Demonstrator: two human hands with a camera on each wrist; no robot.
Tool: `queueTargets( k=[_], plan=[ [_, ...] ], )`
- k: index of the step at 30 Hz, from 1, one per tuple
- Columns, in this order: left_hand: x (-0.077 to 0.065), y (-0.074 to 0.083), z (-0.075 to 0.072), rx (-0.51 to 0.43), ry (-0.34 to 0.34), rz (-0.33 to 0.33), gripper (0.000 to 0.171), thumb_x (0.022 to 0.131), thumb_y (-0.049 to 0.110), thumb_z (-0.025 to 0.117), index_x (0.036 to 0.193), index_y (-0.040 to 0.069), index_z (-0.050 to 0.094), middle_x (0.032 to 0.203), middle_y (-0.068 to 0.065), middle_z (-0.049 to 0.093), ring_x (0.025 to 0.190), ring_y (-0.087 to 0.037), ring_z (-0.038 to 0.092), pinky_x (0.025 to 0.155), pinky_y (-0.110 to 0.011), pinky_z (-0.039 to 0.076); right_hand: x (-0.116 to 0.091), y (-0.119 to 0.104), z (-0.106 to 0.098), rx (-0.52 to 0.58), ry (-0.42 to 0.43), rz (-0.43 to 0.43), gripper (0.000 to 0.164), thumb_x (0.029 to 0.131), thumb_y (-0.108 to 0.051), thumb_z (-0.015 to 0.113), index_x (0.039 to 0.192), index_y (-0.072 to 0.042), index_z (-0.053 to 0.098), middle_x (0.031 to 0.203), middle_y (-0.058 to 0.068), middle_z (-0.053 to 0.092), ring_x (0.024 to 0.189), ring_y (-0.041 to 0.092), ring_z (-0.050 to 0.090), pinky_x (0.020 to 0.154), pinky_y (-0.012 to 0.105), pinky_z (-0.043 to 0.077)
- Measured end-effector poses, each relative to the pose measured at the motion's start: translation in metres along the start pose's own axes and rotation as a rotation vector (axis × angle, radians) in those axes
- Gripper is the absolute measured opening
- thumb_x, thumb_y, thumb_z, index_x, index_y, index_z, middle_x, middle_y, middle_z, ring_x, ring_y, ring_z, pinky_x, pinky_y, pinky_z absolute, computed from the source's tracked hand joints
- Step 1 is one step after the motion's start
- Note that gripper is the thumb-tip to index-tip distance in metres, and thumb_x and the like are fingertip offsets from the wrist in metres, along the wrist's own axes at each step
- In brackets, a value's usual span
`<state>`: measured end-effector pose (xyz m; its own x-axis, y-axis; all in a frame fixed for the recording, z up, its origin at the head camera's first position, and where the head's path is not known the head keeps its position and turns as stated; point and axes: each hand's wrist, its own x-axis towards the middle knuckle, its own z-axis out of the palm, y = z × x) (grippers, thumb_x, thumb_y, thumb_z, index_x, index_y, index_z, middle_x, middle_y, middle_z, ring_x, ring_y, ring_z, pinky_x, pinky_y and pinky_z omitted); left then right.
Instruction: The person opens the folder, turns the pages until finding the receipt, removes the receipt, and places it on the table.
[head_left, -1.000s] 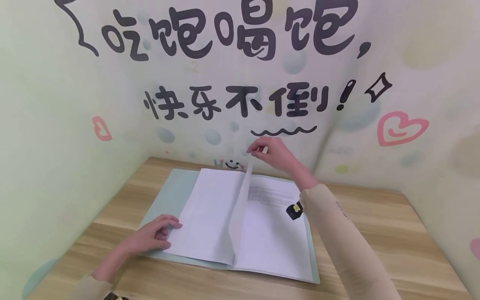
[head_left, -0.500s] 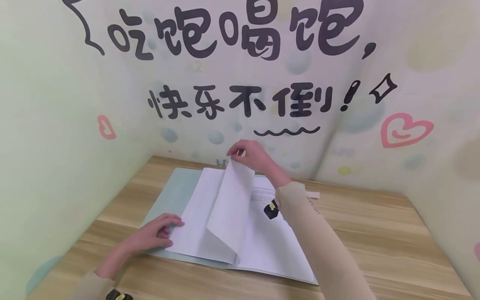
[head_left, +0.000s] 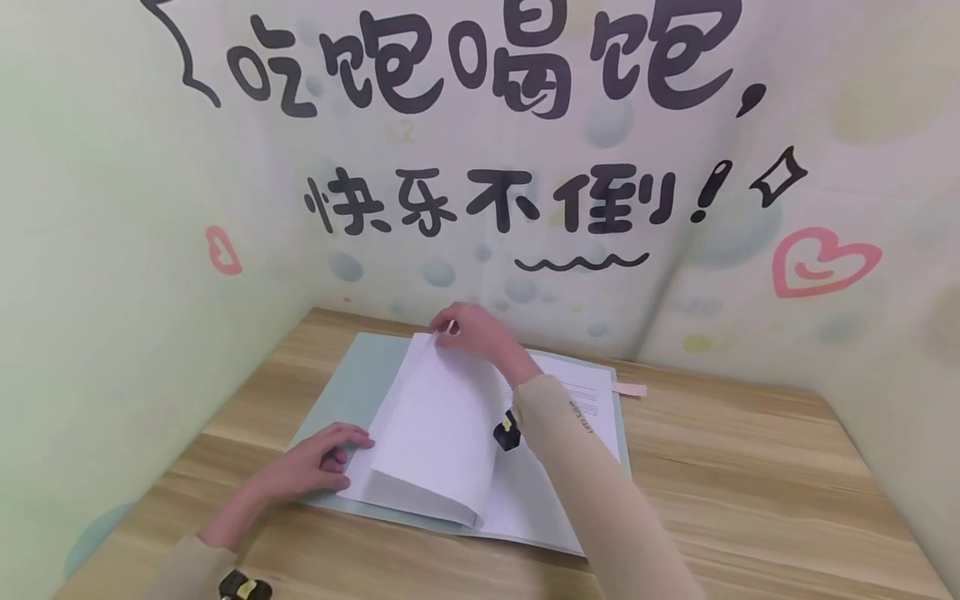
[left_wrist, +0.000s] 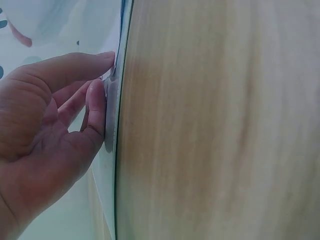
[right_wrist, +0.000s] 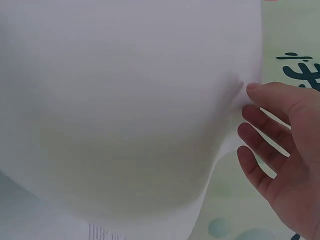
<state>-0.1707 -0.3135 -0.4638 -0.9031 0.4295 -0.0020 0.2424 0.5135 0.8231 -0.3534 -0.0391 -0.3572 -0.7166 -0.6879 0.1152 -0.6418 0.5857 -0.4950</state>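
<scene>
An open light-blue folder [head_left: 356, 383] of white sheets lies on the wooden table. My right hand [head_left: 472, 333] pinches the far corner of a page [head_left: 438, 417], which bows over the left-hand stack with its near edge lifted. In the right wrist view, thumb and index finger of the right hand [right_wrist: 282, 130] nip the edge of the curving page [right_wrist: 125, 75], the other fingers loosely bent. My left hand [head_left: 315, 462] rests at the folder's left side, fingertips on the left sheets. The left wrist view shows this hand [left_wrist: 60, 115] relaxed, fingertips at the edge of the paper.
Printed text shows on the right-hand sheet [head_left: 592, 387], partly behind the right sleeve [head_left: 592, 475]. A pink tab [head_left: 632, 389] sticks out beyond the folder's right edge. Behind the wooden table [head_left: 750, 467] stands a wall [head_left: 480, 142] with large black characters.
My right hand has carried the page leftward and down from nearly upright, onto the left side. More of the right-hand sheet and the pink tab show. The left hand stays in place.
</scene>
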Motion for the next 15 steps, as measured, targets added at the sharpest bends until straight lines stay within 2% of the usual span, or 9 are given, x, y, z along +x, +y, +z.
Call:
queueTargets(
  k=[11, 15],
  plan=[
    [0.0, 0.0, -0.002, -0.017, -0.024, 0.044, 0.058, 0.08, 0.006, 0.074, 0.132, -0.006, 0.051, 0.13, -0.026, 0.046, 0.095, -0.005, 0.049, 0.078, -0.019, 0.051, 0.013, -0.006, 0.038, 0.024, -0.114, 0.044, 0.042, 0.091, -0.012, 0.069, 0.133, -0.011, 0.062, 0.131, 0.007, 0.062, 0.12, 0.023, 0.056, 0.108, 0.037, 0.044],
    [0.0, -0.001, -0.002, -0.026, -0.028, 0.044, 0.062, 0.08, 0.004, 0.074, 0.134, -0.008, 0.048, 0.127, -0.027, 0.047, 0.095, -0.004, 0.05, 0.079, -0.019, 0.052, 0.015, -0.004, 0.05, 0.007, -0.12, 0.047, 0.044, 0.09, -0.012, 0.07, 0.133, -0.011, 0.061, 0.133, 0.008, 0.062, 0.123, 0.022, 0.055, 0.109, 0.035, 0.043]
  ],
)
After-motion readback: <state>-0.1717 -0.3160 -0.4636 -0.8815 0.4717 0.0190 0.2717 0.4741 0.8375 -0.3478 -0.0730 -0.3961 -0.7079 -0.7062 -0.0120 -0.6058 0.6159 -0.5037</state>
